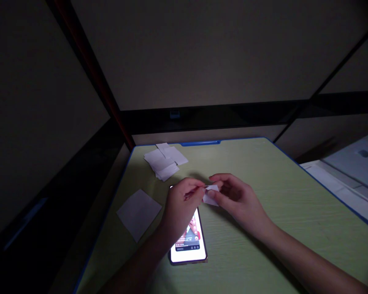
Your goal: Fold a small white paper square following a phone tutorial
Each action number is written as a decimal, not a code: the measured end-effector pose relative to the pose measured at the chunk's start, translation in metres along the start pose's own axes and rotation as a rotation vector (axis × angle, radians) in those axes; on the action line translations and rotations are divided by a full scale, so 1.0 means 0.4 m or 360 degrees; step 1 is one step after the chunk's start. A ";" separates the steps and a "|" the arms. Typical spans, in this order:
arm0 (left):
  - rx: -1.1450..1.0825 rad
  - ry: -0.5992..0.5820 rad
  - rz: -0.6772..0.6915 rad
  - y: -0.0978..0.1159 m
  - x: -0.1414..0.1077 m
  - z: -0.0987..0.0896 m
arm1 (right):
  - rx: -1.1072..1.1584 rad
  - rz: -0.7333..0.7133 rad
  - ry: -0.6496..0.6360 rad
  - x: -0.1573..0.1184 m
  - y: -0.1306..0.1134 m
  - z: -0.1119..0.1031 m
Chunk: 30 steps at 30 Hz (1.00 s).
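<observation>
Between my two hands is a small folded piece of white paper (211, 198), held above the table. The fingers of my left hand (184, 202) pinch its left edge. My right hand (237, 200) grips it from the right, with the thumb pressed on its face and the fingers curled behind. Under my left hand and wrist lies a phone (188, 255) with its screen lit, partly covered by them. A single square sheet of paper (139, 214) rests flat on the table, left of the phone.
A loose pile of white paper pieces (164, 161) lies at the back left of the light green table (294, 212), which has a blue rim. Dark wall panels (202, 53) rise behind it. To the right stands a pale object (352, 159) beyond the table's edge.
</observation>
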<state>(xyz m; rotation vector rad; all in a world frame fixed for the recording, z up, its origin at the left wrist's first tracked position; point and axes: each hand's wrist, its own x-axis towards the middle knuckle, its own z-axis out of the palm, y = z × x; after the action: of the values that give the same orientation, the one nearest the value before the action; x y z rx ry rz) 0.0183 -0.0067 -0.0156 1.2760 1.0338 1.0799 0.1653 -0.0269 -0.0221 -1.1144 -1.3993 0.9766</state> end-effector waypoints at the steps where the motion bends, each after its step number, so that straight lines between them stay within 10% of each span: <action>1: -0.0001 0.0011 -0.0005 0.000 0.000 0.000 | 0.0000 0.0065 -0.0054 0.002 -0.004 -0.002; 14: 0.0000 0.0013 -0.0080 0.005 0.003 -0.006 | 0.0050 0.0129 -0.0122 0.002 0.002 0.004; 30: 0.0867 -0.0050 0.0741 0.002 -0.014 -0.027 | -0.0064 0.0261 -0.0122 0.007 -0.002 -0.012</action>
<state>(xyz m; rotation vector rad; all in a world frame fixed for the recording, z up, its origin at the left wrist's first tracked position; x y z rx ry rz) 0.0064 -0.0102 -0.0153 2.0406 1.0738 1.1528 0.1701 -0.0245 -0.0201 -1.2483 -1.4106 1.1226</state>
